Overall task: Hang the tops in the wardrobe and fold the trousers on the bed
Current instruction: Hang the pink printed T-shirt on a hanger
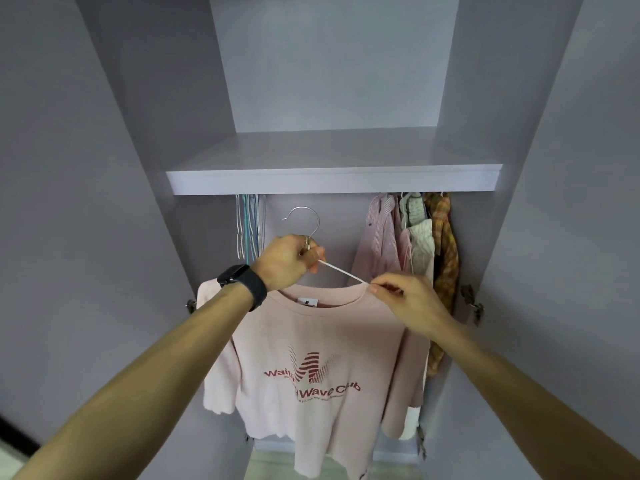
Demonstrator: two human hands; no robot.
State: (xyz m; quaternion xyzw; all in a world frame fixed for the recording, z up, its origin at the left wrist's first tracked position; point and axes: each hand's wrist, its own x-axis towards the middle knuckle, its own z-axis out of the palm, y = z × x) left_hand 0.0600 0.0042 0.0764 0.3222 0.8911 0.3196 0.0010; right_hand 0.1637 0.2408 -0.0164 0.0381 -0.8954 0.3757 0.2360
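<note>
Holding a pink T-shirt (pixel 329 341) up in front of the open wardrobe (pixel 104 168) here, both arms stretched out. Our left hand (pixel 287 259) has its grip closed right round the neck of the hanger (pixel 341 271), fingers curled tight just under the metal hook (pixel 304 207). There's a black watch (pixel 242 282) on that wrist. The hook pokes up above our knuckles and sits free in the air below the shelf (pixel 332 181), not caught on anything we can see.

Our right hand (pixel 405 299) has a small pinch grip on the shirt's collar, thumb and fingertips together right where the hanger's white arm goes into the neck opening.

The shirt hangs front-on to us with red print across the chest, one sleeve sticking out to the left and the other tucked behind our right forearm.

Under the shelf on the left there's a bunch of empty hangers (pixel 247 226). On the right a few tops (pixel 384 237) are already hung, a pink striped one, a pale one and an orange plaid one at the far end. The shelf edge hides whatever they hang from.
</note>
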